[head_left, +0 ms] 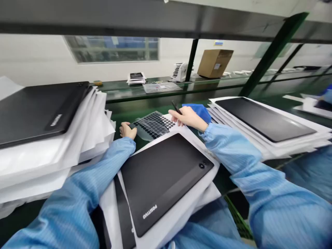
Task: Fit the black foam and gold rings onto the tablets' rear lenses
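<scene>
A sheet of black ring-shaped stickers (166,121), partly under a clear film, lies on the green bench behind the top tablet. My left hand (128,131) has its fingers curled at the sheet's left edge, with the thumb on it. In my right hand (189,117) is a slim black pen-like tool (176,107), pointing up and left; its lower end is hidden by the fingers. This hand hovers at the sheet's right side. Close to me, a black tablet (166,176), back up with a camera at its right corner, rests on white sheets over another tablet.
Stacked tablets with white sheets between stand left (44,107) and right (264,117). Behind my right hand is a blue object (198,111). A carton (215,63) stands on the rear ledge. Green posts and an overhead shelf (145,17) frame the bench.
</scene>
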The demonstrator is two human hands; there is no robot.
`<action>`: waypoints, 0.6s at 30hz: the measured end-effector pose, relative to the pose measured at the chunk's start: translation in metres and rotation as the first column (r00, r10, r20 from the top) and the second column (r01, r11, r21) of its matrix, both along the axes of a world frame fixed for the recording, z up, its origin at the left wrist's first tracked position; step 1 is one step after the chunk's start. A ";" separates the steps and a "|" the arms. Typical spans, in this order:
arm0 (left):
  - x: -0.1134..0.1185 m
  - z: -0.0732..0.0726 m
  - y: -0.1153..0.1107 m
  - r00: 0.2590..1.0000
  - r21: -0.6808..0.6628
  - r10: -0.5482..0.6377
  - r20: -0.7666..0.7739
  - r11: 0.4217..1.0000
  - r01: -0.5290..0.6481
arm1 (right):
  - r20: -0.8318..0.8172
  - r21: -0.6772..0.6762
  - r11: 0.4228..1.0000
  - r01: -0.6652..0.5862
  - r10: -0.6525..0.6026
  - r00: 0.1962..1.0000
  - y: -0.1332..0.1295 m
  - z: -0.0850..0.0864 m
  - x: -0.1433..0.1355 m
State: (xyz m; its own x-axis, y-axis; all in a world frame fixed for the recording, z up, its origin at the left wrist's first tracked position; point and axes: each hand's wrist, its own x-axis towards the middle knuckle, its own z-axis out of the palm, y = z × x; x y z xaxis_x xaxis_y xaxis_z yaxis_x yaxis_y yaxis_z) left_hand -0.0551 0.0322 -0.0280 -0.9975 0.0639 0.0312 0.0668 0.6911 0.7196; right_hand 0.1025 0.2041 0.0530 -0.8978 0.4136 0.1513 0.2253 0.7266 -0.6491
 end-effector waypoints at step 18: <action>0.111 0.034 -0.039 -0.142 -0.401 -0.979 0.146 -0.190 0.896 | -0.234 -0.732 0.633 0.253 -0.582 0.779 0.019 -0.090 0.145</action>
State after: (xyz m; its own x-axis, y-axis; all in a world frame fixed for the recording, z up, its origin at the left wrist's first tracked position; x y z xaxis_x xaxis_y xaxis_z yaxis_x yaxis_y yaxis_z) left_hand 0.0560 -0.0065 0.0056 0.2124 0.9667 -0.1426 0.9123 -0.1439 0.3835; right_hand 0.2473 0.2231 -0.0365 -0.5078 0.8615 0.0041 -0.0129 -0.0028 -0.9999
